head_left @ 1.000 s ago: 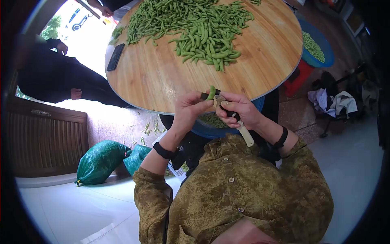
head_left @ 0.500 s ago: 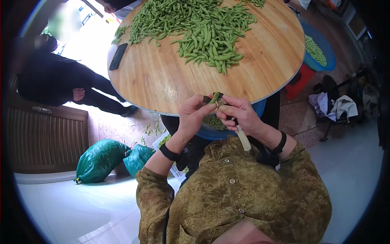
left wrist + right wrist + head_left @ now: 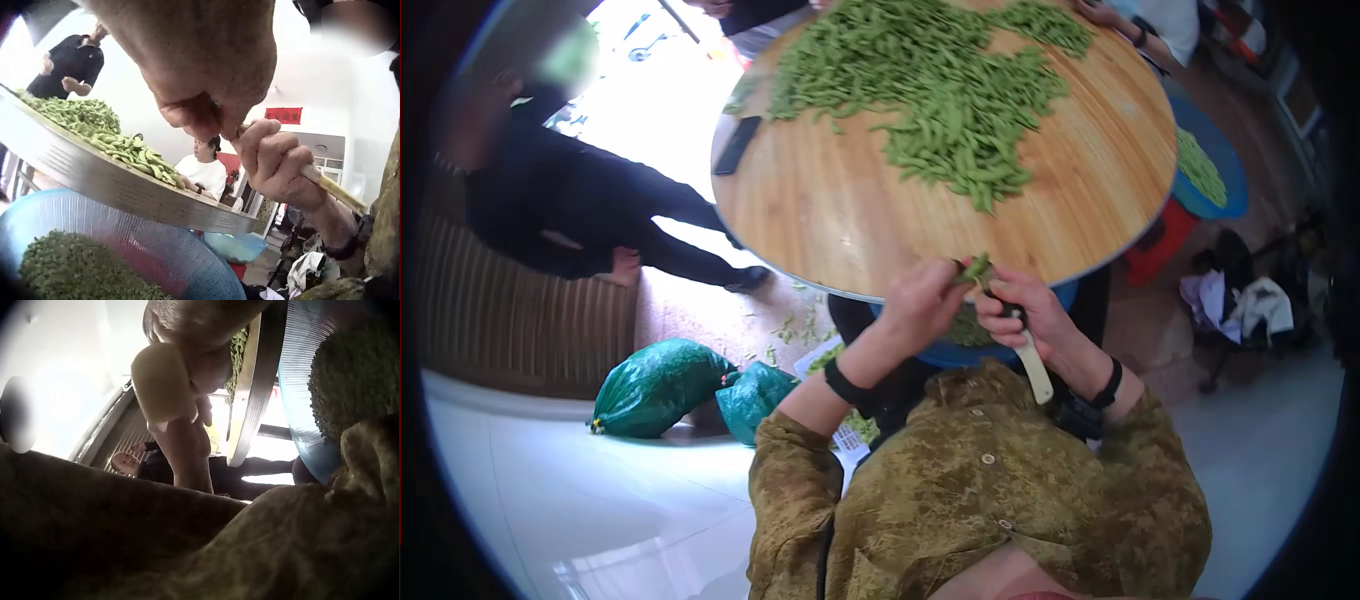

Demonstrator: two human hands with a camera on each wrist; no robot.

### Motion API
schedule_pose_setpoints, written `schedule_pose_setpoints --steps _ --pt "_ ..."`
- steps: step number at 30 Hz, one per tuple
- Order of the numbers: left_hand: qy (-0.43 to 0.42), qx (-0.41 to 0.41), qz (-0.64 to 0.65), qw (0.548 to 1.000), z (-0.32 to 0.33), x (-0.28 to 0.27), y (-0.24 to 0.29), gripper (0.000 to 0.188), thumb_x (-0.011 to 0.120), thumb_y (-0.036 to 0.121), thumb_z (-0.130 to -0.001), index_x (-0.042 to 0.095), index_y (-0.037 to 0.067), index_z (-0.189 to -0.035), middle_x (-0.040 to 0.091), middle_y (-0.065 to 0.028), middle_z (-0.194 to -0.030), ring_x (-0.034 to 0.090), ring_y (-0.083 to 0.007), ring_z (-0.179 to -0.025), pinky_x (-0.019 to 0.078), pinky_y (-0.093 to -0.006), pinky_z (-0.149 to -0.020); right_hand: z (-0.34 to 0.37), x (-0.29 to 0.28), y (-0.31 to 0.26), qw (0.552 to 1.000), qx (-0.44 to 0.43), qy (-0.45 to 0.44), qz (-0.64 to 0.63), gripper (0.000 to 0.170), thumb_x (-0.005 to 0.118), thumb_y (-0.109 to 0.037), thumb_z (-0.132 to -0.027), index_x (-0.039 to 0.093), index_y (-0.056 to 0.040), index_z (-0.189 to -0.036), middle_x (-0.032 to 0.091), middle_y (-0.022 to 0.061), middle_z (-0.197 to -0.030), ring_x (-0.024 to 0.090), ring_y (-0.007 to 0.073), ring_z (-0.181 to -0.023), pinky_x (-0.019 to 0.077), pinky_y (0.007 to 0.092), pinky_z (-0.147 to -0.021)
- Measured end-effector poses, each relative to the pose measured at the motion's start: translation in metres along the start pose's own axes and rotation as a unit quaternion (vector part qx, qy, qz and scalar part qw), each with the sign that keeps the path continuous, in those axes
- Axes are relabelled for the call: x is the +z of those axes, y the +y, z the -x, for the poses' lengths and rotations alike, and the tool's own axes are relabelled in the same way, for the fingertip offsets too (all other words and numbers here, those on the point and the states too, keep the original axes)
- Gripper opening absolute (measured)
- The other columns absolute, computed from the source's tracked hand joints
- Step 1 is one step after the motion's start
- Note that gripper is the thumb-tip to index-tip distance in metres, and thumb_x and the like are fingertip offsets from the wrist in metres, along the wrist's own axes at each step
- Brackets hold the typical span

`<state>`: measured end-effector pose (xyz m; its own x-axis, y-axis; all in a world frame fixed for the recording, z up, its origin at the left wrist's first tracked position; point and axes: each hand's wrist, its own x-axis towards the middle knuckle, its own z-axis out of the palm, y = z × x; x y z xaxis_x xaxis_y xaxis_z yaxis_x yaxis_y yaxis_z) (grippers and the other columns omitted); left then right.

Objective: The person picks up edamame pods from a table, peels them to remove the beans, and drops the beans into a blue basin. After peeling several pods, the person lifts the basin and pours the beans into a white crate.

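Over the table's near edge, my left hand [image 3: 922, 305] pinches a green soybean pod [image 3: 975, 268] between thumb and fingers. Close beside it, my right hand [image 3: 1030, 312] grips a cream-handled tool [image 3: 1034, 370], its working end hidden by the fingers. The handle [image 3: 334, 189] sticks out behind the right fist in the left wrist view and shows large in the right wrist view. Dark bands wrap some fingers. Ahead on the round wooden table [image 3: 840, 220] lies a big heap of soybean pods [image 3: 960, 120].
Below the table edge sits a blue basin [image 3: 187, 256] of shelled beans [image 3: 75, 265]. Another blue basin [image 3: 1235, 190] stands on the right. A dark phone [image 3: 736, 145] lies at the table's left edge. Green sacks [image 3: 662, 385] rest on the floor. People stand and sit around the table.
The head view has shifted, so the table and hands appear farther right and lower. The pod in my left hand has tilted toward the right; both hands stay together.
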<state>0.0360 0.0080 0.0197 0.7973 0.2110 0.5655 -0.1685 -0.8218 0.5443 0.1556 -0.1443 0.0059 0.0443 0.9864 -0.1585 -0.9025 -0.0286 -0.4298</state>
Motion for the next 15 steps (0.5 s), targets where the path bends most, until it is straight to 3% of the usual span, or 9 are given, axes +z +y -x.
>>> schedule_pose_setpoints --steps 1,3,5,6,8,9,11,13,15 --pt "0.006 0.003 -0.009 1.000 0.003 0.000 -0.001 0.015 0.069 0.007 -0.078 0.055 0.001 -0.079 0.055 -0.0141 -0.071 0.058 -0.0321 -0.065 0.0443 -0.0369 -0.054 0.000 0.001 0.001 1.000 0.007 -0.021 0.007 0.030 0.044 -0.014 -0.096 0.045 -0.0077 -0.125 0.047 0.0020 -0.078 0.038 0.0055 -0.050 0.0317 0.0173 -0.037" --pt "-0.007 -0.014 0.055 0.998 0.001 -0.005 0.002 0.015 0.068 0.007 -0.080 0.056 -0.001 -0.082 0.052 -0.0143 -0.068 0.057 -0.0248 -0.061 0.0442 -0.0344 -0.054 0.002 0.002 0.001 0.999 -0.009 0.024 0.039 0.027 0.044 -0.014 -0.095 0.047 -0.0079 -0.122 0.048 0.0026 -0.078 0.038 0.0063 -0.050 0.0314 0.0183 -0.037" --pt "-0.013 -0.122 0.193 0.974 0.010 0.007 -0.009 0.012 0.065 0.010 -0.085 0.058 0.002 -0.080 0.051 -0.0074 -0.065 0.053 -0.0142 -0.058 0.0411 -0.0306 -0.052 0.001 -0.002 0.003 0.998 -0.013 0.015 0.060 0.025 0.045 -0.014 -0.095 0.048 -0.0071 -0.119 0.048 0.0031 -0.078 0.039 0.0066 -0.050 0.0321 0.0187 -0.037" --pt "-0.014 -0.205 0.299 0.932 0.013 0.015 -0.007 0.012 0.063 0.010 -0.088 0.059 0.002 -0.081 0.052 -0.0051 -0.066 0.052 -0.0109 -0.058 0.0405 -0.0278 -0.052 0.001 -0.003 0.004 0.997 -0.025 0.029 0.068 0.023 0.045 -0.014 -0.095 0.049 -0.0063 -0.116 0.049 0.0035 -0.078 0.040 0.0069 -0.050 0.0328 0.0190 -0.038" --pt "-0.031 -0.348 0.481 0.804 0.009 0.009 0.004 0.017 0.058 0.017 -0.093 0.060 0.004 -0.082 0.056 -0.0011 -0.068 0.052 -0.0072 -0.057 0.0384 -0.0207 -0.048 0.002 -0.003 0.006 0.993 -0.043 0.022 0.107 0.021 0.046 -0.014 -0.095 0.050 -0.0055 -0.114 0.050 0.0040 -0.078 0.040 0.0070 -0.050 0.0333 0.0189 -0.038" --pt "-0.026 -0.345 0.476 0.808 0.009 0.008 0.002 0.017 0.058 0.017 -0.093 0.060 0.004 -0.082 0.056 -0.0011 -0.068 0.052 -0.0072 -0.057 0.0384 -0.0207 -0.048 0.004 -0.003 0.007 0.988 -0.067 0.035 0.136 0.020 0.046 -0.013 -0.094 0.050 -0.0047 -0.111 0.051 0.0045 -0.078 0.041 0.0071 -0.050 0.0338 0.0189 -0.038" --pt "-0.061 -0.414 0.574 0.704 0.011 0.012 -0.004 0.021 0.056 0.023 -0.094 0.060 0.005 -0.083 0.058 -0.0040 -0.065 0.054 -0.0091 -0.052 0.0365 -0.0203 -0.043 0.007 -0.004 0.010 0.988 -0.069 0.039 0.133 0.017 0.046 -0.012 -0.094 0.052 -0.0035 -0.108 0.052 0.0055 -0.079 0.043 0.0074 -0.050 0.0349 0.0192 -0.038" --pt "-0.068 -0.402 0.551 0.728 0.013 0.016 -0.003 0.024 0.053 0.027 -0.095 0.058 0.007 -0.083 0.060 -0.0048 -0.064 0.053 -0.0103 -0.048 0.0354 -0.0209 -0.039 0.008 -0.005 0.010 0.978 -0.092 0.057 0.179 0.015 0.046 -0.010 -0.094 0.052 -0.0032 -0.107 0.053 0.0060 -0.076 0.044 0.0078 -0.049 0.0350 0.0197 -0.038" --pt "-0.066 -0.402 0.662 0.629 0.016 0.016 -0.003 0.023 0.053 0.026 -0.095 0.057 0.007 -0.083 0.059 -0.0034 -0.063 0.052 -0.0094 -0.047 0.0349 -0.0206 -0.039 0.008 -0.011 0.015 0.970 -0.095 0.072 0.211 0.015 0.046 -0.012 -0.094 0.053 -0.0037 -0.105 0.053 0.0060 -0.075 0.043 0.0079 -0.048 0.0346 0.0196 -0.037"
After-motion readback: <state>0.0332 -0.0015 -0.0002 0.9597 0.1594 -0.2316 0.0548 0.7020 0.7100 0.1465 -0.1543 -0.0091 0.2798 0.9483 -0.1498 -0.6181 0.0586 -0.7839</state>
